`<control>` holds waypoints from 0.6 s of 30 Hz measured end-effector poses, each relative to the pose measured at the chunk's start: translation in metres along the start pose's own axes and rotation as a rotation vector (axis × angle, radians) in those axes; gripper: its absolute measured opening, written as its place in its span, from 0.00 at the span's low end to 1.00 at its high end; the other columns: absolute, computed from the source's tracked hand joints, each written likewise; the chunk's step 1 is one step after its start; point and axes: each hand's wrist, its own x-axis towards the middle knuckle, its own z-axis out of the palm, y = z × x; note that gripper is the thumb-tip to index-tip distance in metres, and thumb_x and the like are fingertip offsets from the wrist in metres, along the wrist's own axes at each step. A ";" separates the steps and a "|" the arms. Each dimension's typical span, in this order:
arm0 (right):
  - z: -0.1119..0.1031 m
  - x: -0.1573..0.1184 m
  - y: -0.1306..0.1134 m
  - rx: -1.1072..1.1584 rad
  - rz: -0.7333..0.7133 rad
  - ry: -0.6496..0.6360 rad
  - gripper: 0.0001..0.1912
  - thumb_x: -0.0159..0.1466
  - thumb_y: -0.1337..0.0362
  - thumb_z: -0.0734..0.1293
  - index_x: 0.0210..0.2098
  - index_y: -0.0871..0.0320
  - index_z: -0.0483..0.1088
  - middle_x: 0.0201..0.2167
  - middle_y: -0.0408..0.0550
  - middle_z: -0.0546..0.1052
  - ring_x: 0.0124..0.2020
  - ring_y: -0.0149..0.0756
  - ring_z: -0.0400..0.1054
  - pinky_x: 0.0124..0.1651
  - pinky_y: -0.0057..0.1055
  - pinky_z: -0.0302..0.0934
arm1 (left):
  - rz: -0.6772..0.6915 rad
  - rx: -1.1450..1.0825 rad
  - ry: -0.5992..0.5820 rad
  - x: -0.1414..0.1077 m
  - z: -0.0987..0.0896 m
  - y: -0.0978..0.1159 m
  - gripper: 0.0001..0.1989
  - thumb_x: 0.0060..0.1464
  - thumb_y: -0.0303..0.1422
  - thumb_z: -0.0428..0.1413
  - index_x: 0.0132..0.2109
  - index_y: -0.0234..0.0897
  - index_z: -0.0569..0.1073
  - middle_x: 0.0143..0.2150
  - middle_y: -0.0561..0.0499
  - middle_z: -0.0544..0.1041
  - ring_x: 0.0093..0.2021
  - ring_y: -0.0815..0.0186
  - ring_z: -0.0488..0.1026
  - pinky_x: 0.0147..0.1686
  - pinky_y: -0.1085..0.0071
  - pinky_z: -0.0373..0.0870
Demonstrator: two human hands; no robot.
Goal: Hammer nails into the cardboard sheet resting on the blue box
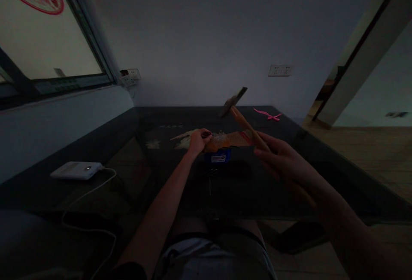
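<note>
My right hand (280, 155) is wrapped round the wooden handle of a hammer (247, 127), whose metal head is raised above the table. Fingers of my left hand (198, 139) are pinched together at the left end of a flat brown piece of cardboard (238, 139); what they hold is too small to name. An orange-brown patch (219, 142) covers the cardboard beside those fingers. Beneath the cardboard is a blue box (218, 157) with a white label. Thin, small items (210, 172) lie on the dark table just in front of it.
A white power bank (77, 170) with a white cable lies on the dark table (128, 151) at the left. Pink ribbon (270, 116) rests near the back right. Pale scraps (182, 139) lie left of the cardboard. A wall with sockets stands behind the table.
</note>
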 end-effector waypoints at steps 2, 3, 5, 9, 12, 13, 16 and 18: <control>0.000 0.017 -0.011 -0.046 -0.034 -0.053 0.31 0.59 0.62 0.66 0.60 0.59 0.59 0.15 0.32 0.61 0.11 0.22 0.51 0.11 0.19 0.47 | -0.008 0.007 0.002 0.000 0.001 0.001 0.02 0.49 0.25 0.58 0.33 0.33 0.75 0.32 0.48 0.79 0.33 0.65 0.77 0.36 0.70 0.72; 0.002 0.025 -0.012 -0.065 -0.036 -0.088 0.30 0.59 0.63 0.65 0.60 0.60 0.58 0.16 0.32 0.61 0.11 0.22 0.51 0.11 0.19 0.47 | -0.011 0.010 0.004 -0.001 0.001 0.001 0.02 0.49 0.25 0.58 0.33 0.33 0.75 0.32 0.47 0.79 0.33 0.65 0.77 0.36 0.70 0.72; 0.005 0.038 -0.007 -0.111 -0.015 -0.164 0.29 0.59 0.63 0.64 0.59 0.62 0.59 0.14 0.31 0.60 0.10 0.22 0.51 0.11 0.19 0.48 | -0.014 0.019 0.012 -0.001 0.000 0.003 0.03 0.48 0.25 0.58 0.33 0.33 0.75 0.32 0.47 0.79 0.33 0.65 0.77 0.36 0.70 0.72; 0.011 0.055 0.010 -0.183 0.027 -0.265 0.22 0.59 0.65 0.62 0.53 0.63 0.64 0.13 0.31 0.60 0.09 0.23 0.52 0.11 0.20 0.49 | -0.001 0.047 0.022 -0.003 -0.002 0.007 0.04 0.47 0.23 0.58 0.32 0.34 0.75 0.32 0.48 0.80 0.34 0.64 0.76 0.37 0.69 0.72; 0.009 0.057 0.008 -0.163 0.036 -0.230 0.23 0.59 0.66 0.62 0.54 0.63 0.64 0.13 0.31 0.60 0.09 0.22 0.52 0.11 0.20 0.48 | 0.000 0.067 0.017 -0.004 -0.004 0.010 0.04 0.47 0.23 0.59 0.32 0.35 0.76 0.32 0.49 0.79 0.34 0.64 0.76 0.37 0.68 0.72; 0.008 0.057 0.005 -0.144 0.028 -0.208 0.24 0.59 0.66 0.62 0.55 0.63 0.63 0.14 0.31 0.60 0.09 0.22 0.52 0.11 0.20 0.48 | -0.002 0.072 0.015 -0.005 -0.005 0.011 0.04 0.47 0.23 0.59 0.32 0.35 0.76 0.32 0.49 0.79 0.34 0.64 0.76 0.38 0.68 0.72; 0.005 0.056 -0.002 -0.098 -0.002 -0.175 0.26 0.59 0.66 0.63 0.57 0.64 0.60 0.14 0.31 0.61 0.10 0.22 0.52 0.11 0.20 0.47 | -0.007 0.086 0.009 -0.006 -0.006 0.013 0.04 0.48 0.24 0.59 0.33 0.35 0.76 0.33 0.48 0.79 0.35 0.63 0.76 0.38 0.68 0.71; 0.006 0.057 -0.002 -0.103 -0.009 -0.204 0.26 0.60 0.66 0.62 0.57 0.64 0.60 0.14 0.31 0.61 0.10 0.22 0.52 0.11 0.20 0.47 | -0.005 0.096 0.005 -0.007 -0.007 0.014 0.04 0.48 0.24 0.59 0.33 0.35 0.76 0.33 0.48 0.79 0.35 0.64 0.75 0.38 0.68 0.70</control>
